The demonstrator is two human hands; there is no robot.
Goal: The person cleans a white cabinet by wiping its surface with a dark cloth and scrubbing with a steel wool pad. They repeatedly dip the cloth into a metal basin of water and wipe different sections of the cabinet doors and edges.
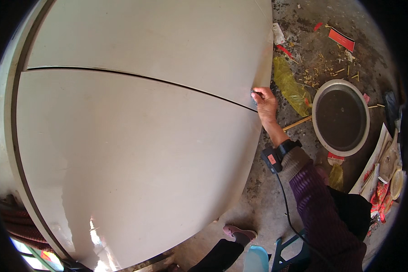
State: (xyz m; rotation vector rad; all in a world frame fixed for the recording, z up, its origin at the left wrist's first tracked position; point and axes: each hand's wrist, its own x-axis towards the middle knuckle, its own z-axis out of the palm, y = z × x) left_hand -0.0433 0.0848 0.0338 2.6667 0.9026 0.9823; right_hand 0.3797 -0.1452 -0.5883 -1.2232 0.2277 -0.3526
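My right hand (267, 103) pinches a small dark scrubbing pad (253, 95), probably steel wool, between thumb and fingers. It presses the pad near the right edge of a pale, glossy upper panel (149, 44). Just below the hand, a dark seam separates this panel from a matching lower panel (139, 146). Together they look like the doors of a large appliance or cabinet. A black device (272, 159) with a cable is strapped to my right wrist. My left hand is out of view.
A round metal basin (316, 136) of murky grey water stands on the littered concrete floor (258, 193). Near it lie a yellow plastic bag (290, 86), a wooden stick (297, 123) and a red card (341, 39). Rubbish (382, 197) is piled at right. A blue stool (280, 255) is below.
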